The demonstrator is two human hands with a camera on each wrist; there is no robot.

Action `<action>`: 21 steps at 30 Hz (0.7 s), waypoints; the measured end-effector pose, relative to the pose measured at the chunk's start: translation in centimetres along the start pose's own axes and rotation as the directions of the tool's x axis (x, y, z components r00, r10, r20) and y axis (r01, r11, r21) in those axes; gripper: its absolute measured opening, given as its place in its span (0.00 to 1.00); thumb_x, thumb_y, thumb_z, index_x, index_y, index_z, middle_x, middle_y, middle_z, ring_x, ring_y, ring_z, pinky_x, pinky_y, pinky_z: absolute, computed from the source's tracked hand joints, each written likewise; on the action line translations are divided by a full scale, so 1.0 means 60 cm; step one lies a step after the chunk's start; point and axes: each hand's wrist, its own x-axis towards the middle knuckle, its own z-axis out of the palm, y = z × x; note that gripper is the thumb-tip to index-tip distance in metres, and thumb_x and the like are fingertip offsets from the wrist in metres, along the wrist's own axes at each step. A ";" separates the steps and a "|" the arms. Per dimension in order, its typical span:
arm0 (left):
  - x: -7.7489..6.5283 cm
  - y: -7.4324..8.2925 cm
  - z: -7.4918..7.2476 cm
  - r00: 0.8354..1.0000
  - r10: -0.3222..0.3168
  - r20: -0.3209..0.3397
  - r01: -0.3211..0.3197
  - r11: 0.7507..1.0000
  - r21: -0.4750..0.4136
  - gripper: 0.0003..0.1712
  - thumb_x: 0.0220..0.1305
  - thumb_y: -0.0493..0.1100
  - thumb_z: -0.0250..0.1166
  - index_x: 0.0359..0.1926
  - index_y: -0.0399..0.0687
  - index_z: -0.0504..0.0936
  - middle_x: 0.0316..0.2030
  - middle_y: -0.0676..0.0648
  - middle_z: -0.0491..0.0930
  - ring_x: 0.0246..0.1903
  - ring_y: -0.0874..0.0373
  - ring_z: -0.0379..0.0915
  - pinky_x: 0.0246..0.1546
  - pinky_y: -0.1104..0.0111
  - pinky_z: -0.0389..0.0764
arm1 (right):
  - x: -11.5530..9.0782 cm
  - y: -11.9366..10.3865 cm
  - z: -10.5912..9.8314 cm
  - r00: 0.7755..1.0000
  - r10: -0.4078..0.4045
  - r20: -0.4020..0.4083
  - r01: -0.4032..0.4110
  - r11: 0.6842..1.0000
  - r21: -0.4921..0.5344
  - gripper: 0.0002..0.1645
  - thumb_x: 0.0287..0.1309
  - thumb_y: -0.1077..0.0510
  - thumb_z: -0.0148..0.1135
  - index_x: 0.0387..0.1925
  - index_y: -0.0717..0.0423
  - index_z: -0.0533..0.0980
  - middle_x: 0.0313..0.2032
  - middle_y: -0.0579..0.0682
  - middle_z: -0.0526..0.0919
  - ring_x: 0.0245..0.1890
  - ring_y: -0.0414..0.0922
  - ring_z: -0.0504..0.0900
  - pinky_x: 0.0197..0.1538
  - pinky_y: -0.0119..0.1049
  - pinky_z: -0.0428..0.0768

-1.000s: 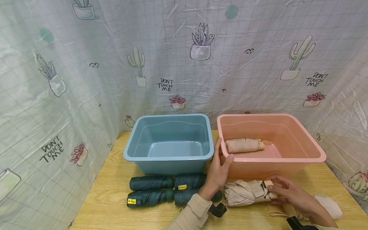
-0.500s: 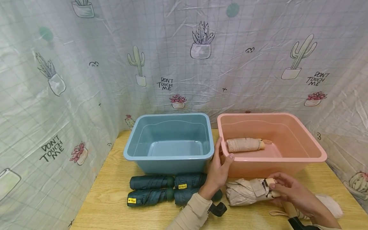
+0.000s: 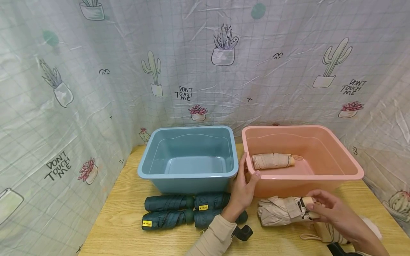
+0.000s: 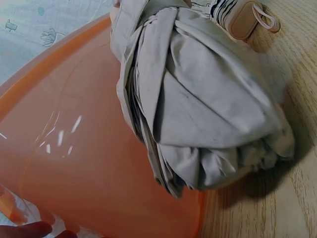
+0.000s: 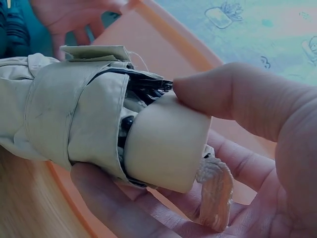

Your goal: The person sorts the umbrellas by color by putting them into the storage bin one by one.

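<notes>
A folded beige umbrella (image 3: 280,212) lies across my right hand (image 3: 337,215), which grips it by its cream handle (image 5: 166,141); a wrist loop hangs from the handle's end. In the left wrist view the bundled cloth of this umbrella (image 4: 208,94) fills the middle. My left hand (image 3: 242,193) holds the near left corner of the pink bin (image 3: 307,177), thumb on the rim and fingers along the side. Inside that bin lies another beige umbrella (image 3: 272,161). A further beige umbrella (image 3: 325,231) rests on the table, partly behind my right hand.
A blue bin (image 3: 189,176) stands left of the pink one, with nothing visible inside. Several dark green folded umbrellas (image 3: 168,219) lie in front of it, some partly behind my left arm. A printed curtain (image 3: 192,64) hangs behind the wooden table (image 3: 118,217).
My right hand has shifted a little to the right and slightly up, carrying the beige umbrella with it. The left hand has stayed on the pink bin's corner.
</notes>
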 end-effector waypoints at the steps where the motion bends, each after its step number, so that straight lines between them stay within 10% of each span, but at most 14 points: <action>1: 0.000 0.000 0.000 1.000 0.000 0.000 0.000 1.000 0.000 0.42 0.74 0.56 0.58 0.81 0.71 0.49 0.74 0.49 0.64 0.71 0.47 0.67 0.69 0.51 0.70 | -0.002 -0.001 -0.002 1.000 0.003 -0.015 -0.003 1.000 -0.019 0.19 0.75 0.69 0.49 0.52 0.42 0.75 0.44 0.33 0.78 0.41 0.35 0.83 0.44 0.45 0.87; 21: -0.002 -0.002 0.000 1.000 -0.014 -0.011 0.014 0.999 0.033 0.42 0.73 0.55 0.58 0.80 0.75 0.48 0.75 0.53 0.64 0.70 0.53 0.67 0.69 0.53 0.70 | -0.036 -0.050 -0.039 0.990 -0.051 -0.131 0.049 0.999 -0.023 0.21 0.74 0.72 0.46 0.56 0.46 0.74 0.53 0.32 0.78 0.46 0.34 0.78 0.40 0.40 0.85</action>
